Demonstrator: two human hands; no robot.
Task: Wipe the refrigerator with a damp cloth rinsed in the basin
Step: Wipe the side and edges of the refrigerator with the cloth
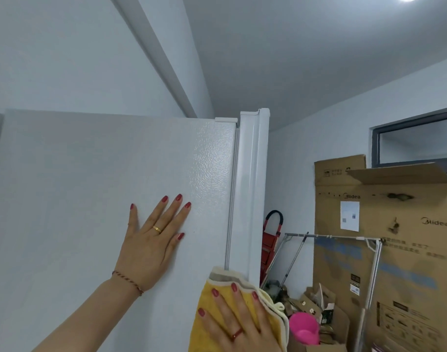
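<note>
White refrigerator point(90, 186) side panel: left hand point(151, 240) flat, fingers spread, touching it; right hand point(240, 323) splayed, pressing yellow cloth point(212, 323) against panel, probably near door edge.

We see the white refrigerator point(90, 174) side panel carrying our left hand point(151, 245) flat at center; yellow cloth point(217, 313) pressed at five o'clock.

The bottom edge chops off the yellow cloth point(217, 323) and the right hand point(238, 323); small print on the cardboard box point(405, 250) is too blurry to read.
</note>
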